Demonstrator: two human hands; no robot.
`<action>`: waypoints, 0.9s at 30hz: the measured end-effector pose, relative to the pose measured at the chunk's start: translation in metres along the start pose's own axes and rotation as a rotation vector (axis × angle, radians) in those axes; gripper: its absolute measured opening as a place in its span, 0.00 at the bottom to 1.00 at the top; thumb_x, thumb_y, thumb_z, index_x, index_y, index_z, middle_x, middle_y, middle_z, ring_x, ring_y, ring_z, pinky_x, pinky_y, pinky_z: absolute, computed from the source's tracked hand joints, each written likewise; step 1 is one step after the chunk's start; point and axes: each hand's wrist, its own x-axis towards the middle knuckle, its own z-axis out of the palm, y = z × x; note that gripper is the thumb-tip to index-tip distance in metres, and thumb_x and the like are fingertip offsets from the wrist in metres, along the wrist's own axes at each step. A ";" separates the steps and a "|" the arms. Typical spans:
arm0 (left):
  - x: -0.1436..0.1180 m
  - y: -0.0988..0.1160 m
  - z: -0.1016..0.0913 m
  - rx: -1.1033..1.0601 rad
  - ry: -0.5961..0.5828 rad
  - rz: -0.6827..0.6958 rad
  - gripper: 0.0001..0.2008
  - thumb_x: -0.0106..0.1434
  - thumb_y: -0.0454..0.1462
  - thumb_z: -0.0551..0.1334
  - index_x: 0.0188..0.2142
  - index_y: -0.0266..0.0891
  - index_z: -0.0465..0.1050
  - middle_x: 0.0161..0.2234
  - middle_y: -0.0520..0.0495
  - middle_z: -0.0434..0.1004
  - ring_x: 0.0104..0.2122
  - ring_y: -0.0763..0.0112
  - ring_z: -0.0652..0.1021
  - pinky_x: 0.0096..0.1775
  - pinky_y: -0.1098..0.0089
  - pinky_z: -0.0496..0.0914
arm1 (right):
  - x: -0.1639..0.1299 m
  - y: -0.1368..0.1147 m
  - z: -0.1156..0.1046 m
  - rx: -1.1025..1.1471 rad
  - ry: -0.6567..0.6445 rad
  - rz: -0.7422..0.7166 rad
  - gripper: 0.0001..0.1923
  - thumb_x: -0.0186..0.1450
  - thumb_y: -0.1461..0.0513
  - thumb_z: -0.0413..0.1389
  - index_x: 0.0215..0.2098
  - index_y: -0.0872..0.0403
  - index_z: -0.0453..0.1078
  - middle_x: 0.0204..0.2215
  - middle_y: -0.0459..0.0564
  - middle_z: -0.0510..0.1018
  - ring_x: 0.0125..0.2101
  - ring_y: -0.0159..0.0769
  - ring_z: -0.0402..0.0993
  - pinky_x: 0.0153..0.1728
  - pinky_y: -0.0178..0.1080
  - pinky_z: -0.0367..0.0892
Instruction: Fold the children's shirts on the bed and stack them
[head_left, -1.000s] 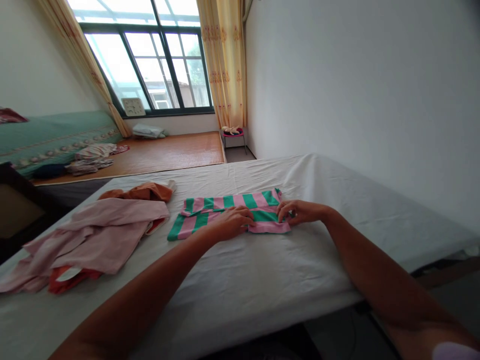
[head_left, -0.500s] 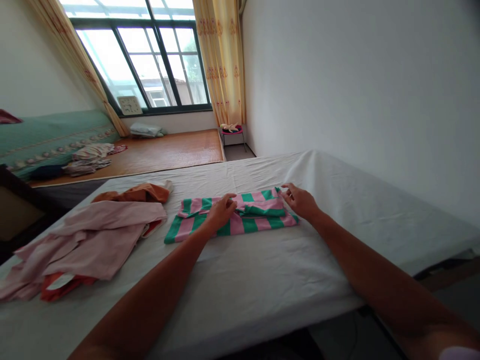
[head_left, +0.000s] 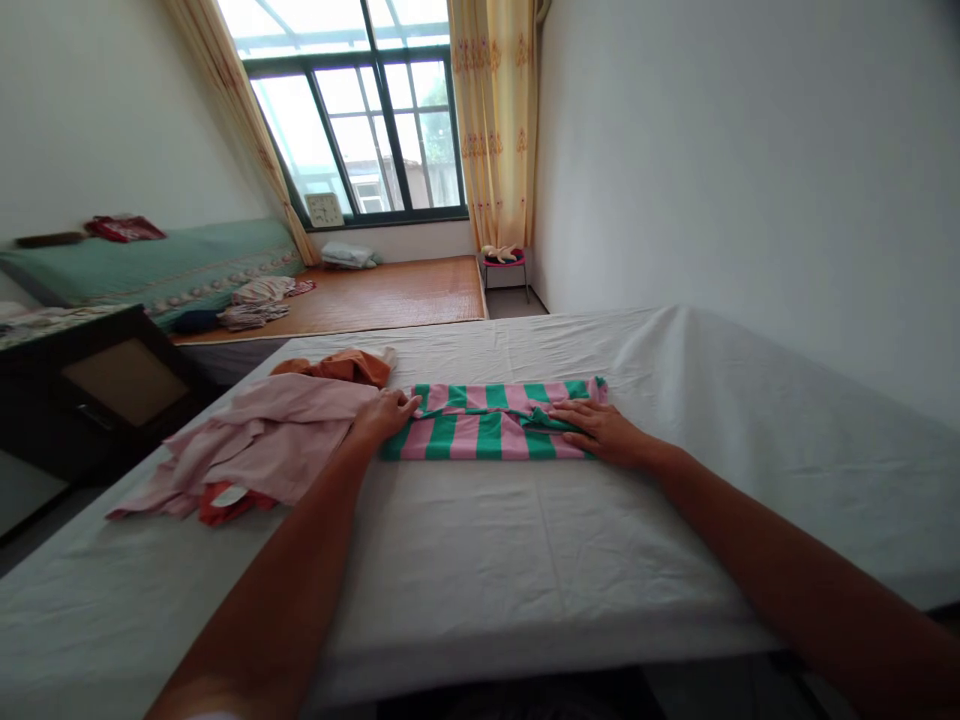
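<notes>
A green-and-pink striped garment [head_left: 480, 436] lies folded into a long flat strip on the white-sheeted surface, with a crease bunched along its middle. At its left end is my left hand [head_left: 390, 412], fingers bent together on the cloth edge. My right hand [head_left: 611, 432] rests palm down on the right end, its fingers stretched and spread over the fabric. Close beside my left forearm lies a loose pink garment [head_left: 277, 425].
Under the pink garment an orange-red piece [head_left: 225, 503] shows, and a brown-orange garment [head_left: 337, 367] lies behind it. The white sheet [head_left: 540, 560] drops off at the front edge. A dark cabinet [head_left: 112, 385] stands left; a wall [head_left: 720, 180] rises at right.
My left hand has moved from the garment's middle to its left end. My right hand has come down flat onto the right end. The cloth looks straighter, and the view has turned left.
</notes>
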 end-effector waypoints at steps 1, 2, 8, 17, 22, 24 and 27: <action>-0.002 0.003 0.004 0.002 0.001 0.006 0.22 0.62 0.54 0.52 0.33 0.40 0.76 0.36 0.42 0.79 0.41 0.58 0.77 0.39 0.68 0.67 | 0.000 0.000 0.000 -0.001 0.002 0.000 0.24 0.70 0.52 0.47 0.62 0.45 0.62 0.61 0.49 0.67 0.60 0.44 0.62 0.60 0.51 0.57; -0.003 0.006 0.006 0.006 0.003 0.015 0.22 0.61 0.54 0.54 0.32 0.40 0.76 0.36 0.42 0.78 0.40 0.58 0.77 0.39 0.67 0.67 | -0.001 0.000 0.000 0.001 0.005 0.003 0.24 0.70 0.52 0.47 0.62 0.45 0.62 0.61 0.49 0.67 0.60 0.44 0.62 0.60 0.51 0.57; 0.003 0.003 0.009 -0.083 0.066 0.008 0.11 0.56 0.44 0.59 0.30 0.39 0.73 0.35 0.45 0.78 0.37 0.63 0.77 0.37 0.71 0.67 | -0.003 0.000 -0.001 0.060 0.039 0.031 0.22 0.68 0.55 0.50 0.60 0.44 0.65 0.58 0.50 0.70 0.59 0.44 0.64 0.58 0.52 0.60; 0.002 -0.012 0.011 -0.076 0.057 -0.034 0.27 0.62 0.52 0.54 0.50 0.34 0.69 0.46 0.37 0.77 0.48 0.56 0.75 0.48 0.66 0.66 | -0.003 -0.005 -0.005 0.024 0.084 0.052 0.21 0.68 0.55 0.50 0.58 0.45 0.68 0.56 0.51 0.72 0.56 0.45 0.67 0.57 0.53 0.61; 0.000 0.000 0.006 -0.019 -0.044 -0.106 0.27 0.58 0.55 0.57 0.45 0.37 0.74 0.45 0.35 0.79 0.46 0.50 0.76 0.43 0.64 0.67 | -0.003 -0.005 -0.006 0.016 0.098 0.057 0.20 0.69 0.54 0.49 0.57 0.46 0.69 0.54 0.51 0.74 0.55 0.45 0.68 0.56 0.53 0.62; -0.001 0.003 0.003 -0.003 -0.079 -0.113 0.26 0.55 0.56 0.59 0.40 0.38 0.76 0.42 0.36 0.79 0.43 0.49 0.77 0.38 0.65 0.67 | -0.003 -0.005 -0.007 0.019 0.119 0.072 0.18 0.68 0.54 0.50 0.55 0.46 0.71 0.53 0.51 0.75 0.55 0.45 0.68 0.55 0.53 0.63; -0.003 0.007 0.001 -0.015 -0.123 -0.061 0.22 0.54 0.55 0.59 0.33 0.40 0.75 0.35 0.39 0.80 0.36 0.53 0.78 0.33 0.66 0.65 | -0.002 -0.003 -0.011 0.014 0.199 0.117 0.17 0.68 0.55 0.51 0.52 0.46 0.73 0.52 0.50 0.76 0.54 0.45 0.68 0.54 0.53 0.63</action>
